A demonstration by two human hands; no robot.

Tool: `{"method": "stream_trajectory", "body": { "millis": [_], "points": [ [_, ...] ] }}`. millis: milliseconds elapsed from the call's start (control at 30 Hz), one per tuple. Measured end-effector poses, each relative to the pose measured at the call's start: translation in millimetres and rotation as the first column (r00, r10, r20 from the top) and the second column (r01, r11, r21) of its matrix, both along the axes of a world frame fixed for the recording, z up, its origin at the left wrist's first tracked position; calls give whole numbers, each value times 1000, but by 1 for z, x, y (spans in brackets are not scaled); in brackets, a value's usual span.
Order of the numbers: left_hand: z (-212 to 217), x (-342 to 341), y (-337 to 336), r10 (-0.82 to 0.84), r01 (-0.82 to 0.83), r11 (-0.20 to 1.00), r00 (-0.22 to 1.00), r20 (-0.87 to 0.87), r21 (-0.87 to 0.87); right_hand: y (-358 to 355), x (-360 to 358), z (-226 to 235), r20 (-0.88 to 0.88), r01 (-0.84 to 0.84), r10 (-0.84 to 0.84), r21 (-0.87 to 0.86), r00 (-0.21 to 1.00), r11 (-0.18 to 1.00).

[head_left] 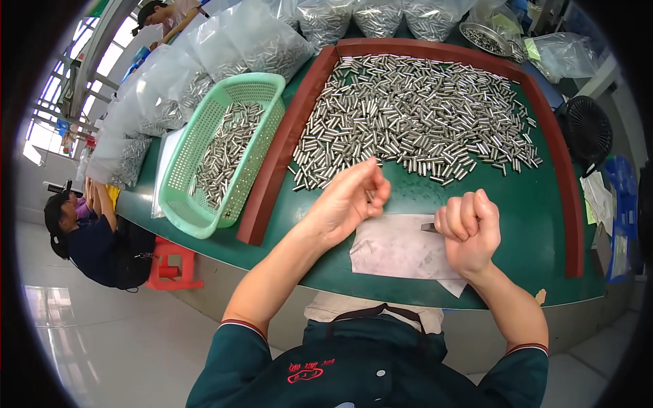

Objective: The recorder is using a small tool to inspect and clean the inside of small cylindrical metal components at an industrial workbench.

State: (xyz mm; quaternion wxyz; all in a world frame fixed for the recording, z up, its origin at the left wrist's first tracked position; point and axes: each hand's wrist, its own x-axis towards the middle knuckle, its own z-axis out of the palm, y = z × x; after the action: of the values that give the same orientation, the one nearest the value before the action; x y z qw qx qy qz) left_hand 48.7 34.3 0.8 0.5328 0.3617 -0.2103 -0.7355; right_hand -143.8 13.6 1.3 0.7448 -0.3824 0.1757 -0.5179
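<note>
Many short silvery metal pins (415, 109) lie spread over the green tabletop inside a dark red wooden frame. My left hand (354, 200) hovers at the near edge of the pins, its fingers curled toward the thumb. A small greyish bit shows between those fingers, too little to name. To the right, my right hand (469, 231) is closed in a fist, thumb up. A dark, flat-tipped tool (428, 227) sticks out of it to the left; the rest is hidden in the palm. Below both hands lies a stained whitish cloth (388, 255).
A green perforated basket (175, 204) holding more pins stands left of the red frame (269, 170). Clear bags of pins (435, 20) line the back and left. At the right are a black fan (588, 129) and blue holders (620, 211). Another person (102, 234) sits far left.
</note>
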Motion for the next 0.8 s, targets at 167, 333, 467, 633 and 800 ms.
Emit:
{"method": "stream_trajectory", "body": {
  "millis": [167, 333, 467, 633, 800],
  "points": [
    [3, 10, -7, 248, -163, 967, 791, 559, -198, -1, 0, 1, -16, -5, 4, -10, 1000, 1000],
    [-10, 8, -14, 517, 128, 847, 31, 856, -516, -1, 1, 2, -34, -3, 3, -11, 999, 1000],
    [-15, 0, -19, 543, 275, 825, -136, 829, -495, -1, 2, 3, -44, 2, -3, -15, 999, 1000],
    [-15, 0, -17, 550, 369, 812, -230, 803, -451, -2, 1, 3, -38, -4, 4, -5, 999, 1000],
    [-5, -6, -12, 259, 100, 934, 469, 844, -342, -2, -1, 3, -19, -10, 11, 14, 1000, 1000]
  ]
}}
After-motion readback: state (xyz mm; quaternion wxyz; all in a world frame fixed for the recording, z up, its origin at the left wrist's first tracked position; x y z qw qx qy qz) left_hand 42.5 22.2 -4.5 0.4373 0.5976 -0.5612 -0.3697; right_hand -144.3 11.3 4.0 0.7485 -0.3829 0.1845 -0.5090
